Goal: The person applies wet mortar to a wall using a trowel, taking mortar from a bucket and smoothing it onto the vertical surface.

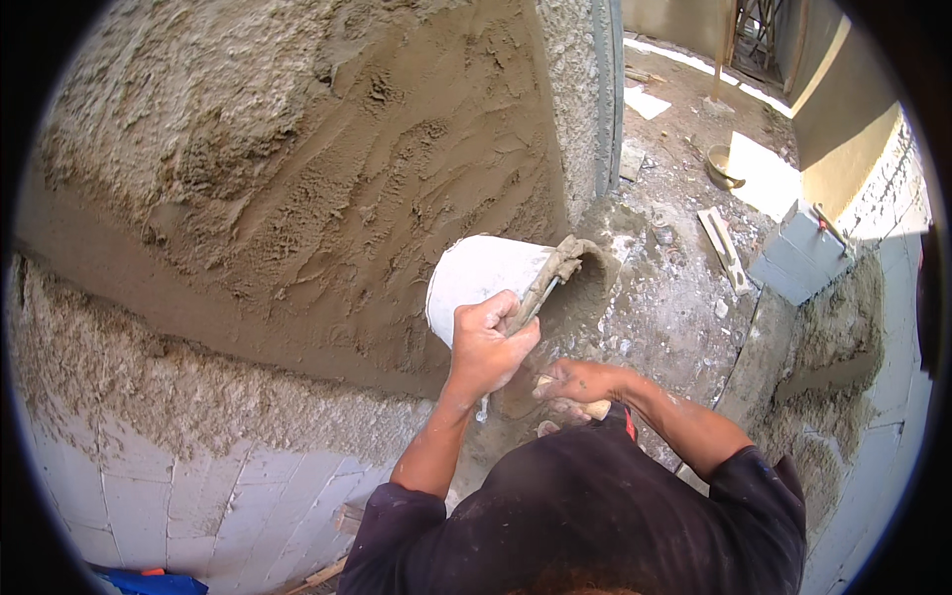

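A white bucket (pixel 486 279) lies tipped over to the right against the wet mortar, its rim caked with mortar. My left hand (pixel 486 344) is closed on the rim at the near side. Just right of it and lower, my right hand (pixel 578 385) is wrapped round a wooden tool handle (pixel 597 409); the working end of this tool is hidden. Fresh brown mortar (pixel 397 169) with rough streaks covers the wall in front of me. What is inside the bucket is mostly out of sight.
A grey block (pixel 801 256) with a red-marked tool on top stands at the right, beside a long pale board (pixel 724 250). Farther back sits a round pan (pixel 725 168). Crumbs of mortar litter the floor (pixel 664 297). Bare pale blocks (pixel 208 506) show lower left.
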`<state>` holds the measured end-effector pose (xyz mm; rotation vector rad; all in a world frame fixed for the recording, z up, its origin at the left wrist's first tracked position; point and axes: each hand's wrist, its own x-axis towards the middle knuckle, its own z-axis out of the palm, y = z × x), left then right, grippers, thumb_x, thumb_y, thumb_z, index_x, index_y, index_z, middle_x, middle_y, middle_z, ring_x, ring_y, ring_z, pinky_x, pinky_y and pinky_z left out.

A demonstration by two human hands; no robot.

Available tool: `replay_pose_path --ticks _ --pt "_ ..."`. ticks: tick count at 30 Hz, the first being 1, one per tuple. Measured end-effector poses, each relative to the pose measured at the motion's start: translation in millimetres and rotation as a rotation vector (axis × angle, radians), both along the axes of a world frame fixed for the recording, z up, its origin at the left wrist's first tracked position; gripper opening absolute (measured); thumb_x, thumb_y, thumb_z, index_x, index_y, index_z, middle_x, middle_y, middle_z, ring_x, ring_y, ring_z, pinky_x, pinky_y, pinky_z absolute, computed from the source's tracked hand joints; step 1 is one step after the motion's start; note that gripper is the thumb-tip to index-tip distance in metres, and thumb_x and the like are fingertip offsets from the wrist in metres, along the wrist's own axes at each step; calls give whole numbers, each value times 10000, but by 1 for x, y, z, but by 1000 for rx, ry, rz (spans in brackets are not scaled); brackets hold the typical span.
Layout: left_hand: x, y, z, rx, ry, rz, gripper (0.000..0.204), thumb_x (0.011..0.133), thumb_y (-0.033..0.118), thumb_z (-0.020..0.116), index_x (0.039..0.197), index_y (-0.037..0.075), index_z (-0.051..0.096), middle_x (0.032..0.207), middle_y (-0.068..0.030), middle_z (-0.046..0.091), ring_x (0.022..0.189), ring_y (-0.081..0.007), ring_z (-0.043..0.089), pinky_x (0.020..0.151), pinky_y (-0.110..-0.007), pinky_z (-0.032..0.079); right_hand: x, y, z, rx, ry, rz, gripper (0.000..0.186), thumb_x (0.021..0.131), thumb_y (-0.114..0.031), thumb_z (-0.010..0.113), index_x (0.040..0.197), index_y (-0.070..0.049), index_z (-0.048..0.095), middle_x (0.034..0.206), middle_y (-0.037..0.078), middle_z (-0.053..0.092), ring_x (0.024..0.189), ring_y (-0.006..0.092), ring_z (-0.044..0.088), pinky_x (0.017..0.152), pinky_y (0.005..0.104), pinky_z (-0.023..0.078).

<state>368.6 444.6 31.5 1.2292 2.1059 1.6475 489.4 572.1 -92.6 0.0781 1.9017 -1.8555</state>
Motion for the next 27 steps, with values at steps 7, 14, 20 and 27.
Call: replay_pose_path --ticks 7,14,20,27 --pt "-43 -18 -63 255 -280 331 188 811 33 706 709 50 549 667 87 498 618 -18 438 545 -203 346 14 -7 4 -833 -157 -335 198 973 -209 530 1035 -21 525 644 33 464 432 95 441 353 247 383" --pt "-36 -131 -199 499 -893 870 199 801 100 660 953 7 572 949 -99 604 805 -213 603 734 -348 509 4 9 81 -731 265 -784 221 965 -192 533 1096 -17 500 672 37 481 435 99 455 368 251 406" --pt "20 -237 -249 5 -711 1451 171 729 103 636 840 -26 616 775 -110 602 683 -228 595 616 -383 487 -93 37 70 -379 989 -1569 191 951 -84 524 1119 -17 461 766 45 539 548 100 524 464 232 452" --pt "98 -314 -245 -110 -389 1730 160 721 77 618 786 -60 567 763 -110 603 621 -215 584 554 -384 487 -225 -47 -25 751 576 -721 178 924 -185 474 976 -15 471 680 189 604 609 374 631 537 475 532"
